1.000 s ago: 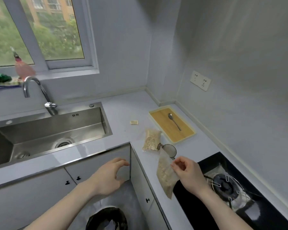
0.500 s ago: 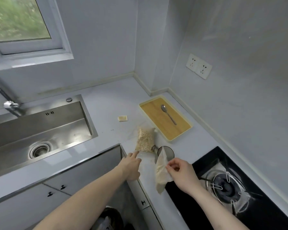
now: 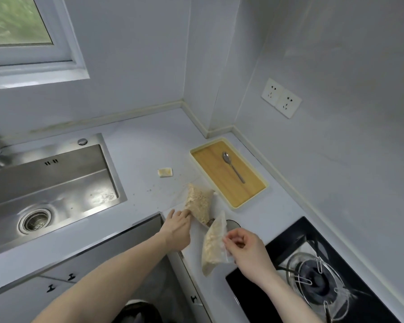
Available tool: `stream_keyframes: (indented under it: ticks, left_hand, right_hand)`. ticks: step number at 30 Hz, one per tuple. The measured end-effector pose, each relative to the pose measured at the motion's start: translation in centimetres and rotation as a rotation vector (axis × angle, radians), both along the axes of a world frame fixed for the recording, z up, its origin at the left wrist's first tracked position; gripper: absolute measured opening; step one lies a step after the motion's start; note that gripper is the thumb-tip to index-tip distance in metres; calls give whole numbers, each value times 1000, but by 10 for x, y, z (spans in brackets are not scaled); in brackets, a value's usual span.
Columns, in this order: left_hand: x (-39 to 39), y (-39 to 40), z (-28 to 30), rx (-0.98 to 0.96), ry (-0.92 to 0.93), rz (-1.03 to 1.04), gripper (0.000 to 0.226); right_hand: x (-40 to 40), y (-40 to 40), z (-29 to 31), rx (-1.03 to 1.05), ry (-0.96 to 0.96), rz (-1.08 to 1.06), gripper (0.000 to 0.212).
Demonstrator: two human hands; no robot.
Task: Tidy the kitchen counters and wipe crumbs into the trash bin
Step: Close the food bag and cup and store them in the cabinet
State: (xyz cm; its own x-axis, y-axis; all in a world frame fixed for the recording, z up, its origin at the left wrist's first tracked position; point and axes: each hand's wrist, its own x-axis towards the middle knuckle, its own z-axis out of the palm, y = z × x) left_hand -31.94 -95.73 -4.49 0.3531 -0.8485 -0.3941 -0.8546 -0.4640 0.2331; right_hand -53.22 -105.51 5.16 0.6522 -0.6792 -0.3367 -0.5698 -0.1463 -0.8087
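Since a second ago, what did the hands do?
The left hand moved from the cabinet corner forward to the bag on the counter and now touches its near end. The right hand went on pinching the other bag, held up above the counter. The spoon stayed on the tray, and the small scrap did not move.

R hand [image 3: 247, 249] pinching oat bag [image 3: 214, 248], L hand [image 3: 179, 229] touching 2nd bag [image 3: 200, 202]
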Motion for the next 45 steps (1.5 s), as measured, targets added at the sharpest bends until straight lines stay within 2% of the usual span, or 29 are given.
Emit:
stream_keyframes:
  ticks: [3, 7, 9, 12, 16, 25, 30, 33, 37, 45]
  left_hand:
    - [26, -12, 30, -138, 99, 122, 65]
    - [59, -34, 71, -236, 137, 205, 57]
    - [68, -44, 84, -232, 167, 223, 52]
    - [75, -51, 95, -200, 266, 267, 56]
    - [75, -47, 99, -190, 355, 333, 61]
    - [56, -42, 99, -216, 455, 382, 64]
    - [40, -40, 97, -177, 528, 381, 63]
    - [37, -38, 96, -201, 591, 433, 64]
    - [39, -32, 98, -239, 656, 478, 64]
    - [43, -9, 102, -351, 656, 489, 62]
  right_hand:
    - [16, -2, 2, 35, -9, -2, 6]
    - [42, -5, 7, 45, -14, -4, 9]
    - [55, -8, 9, 78, -25, -44, 12]
    - [71, -14, 11, 182, -65, -100, 19]
    - [88, -20, 12, 253, -65, -181, 14]
    - [141, -61, 9, 33, 36, -249, 9]
    - [150, -62, -12, 108, 134, -231, 6]
    - [145, -58, -20, 175, 104, -249, 4]
    - [139, -63, -16, 157, 61, -258, 1]
    - [120, -59, 1, -25, 28, -197, 31]
